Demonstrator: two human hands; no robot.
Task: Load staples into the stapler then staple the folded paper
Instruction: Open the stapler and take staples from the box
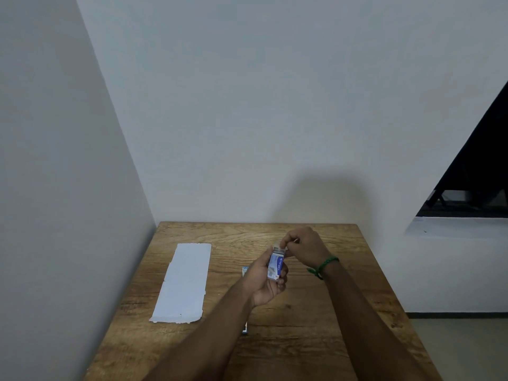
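Observation:
My left hand [262, 281] holds a small blue-and-white staple box [275, 266] upright above the middle of the wooden table [316, 325]. My right hand [303, 247] pinches at the box's top end, where a pale inner tray or strip shows between thumb and fingers. The folded white paper [184, 284] lies flat on the left side of the table. A blue object [244, 270] lies on the table under my left forearm, mostly hidden; only small bits of it show, and I cannot tell whether it is the stapler.
The table stands in a corner, with white walls close on the left and behind. A green band circles my right wrist [321, 266]. A dark window opening [472, 171] is at the right, with floor beyond the table's right edge.

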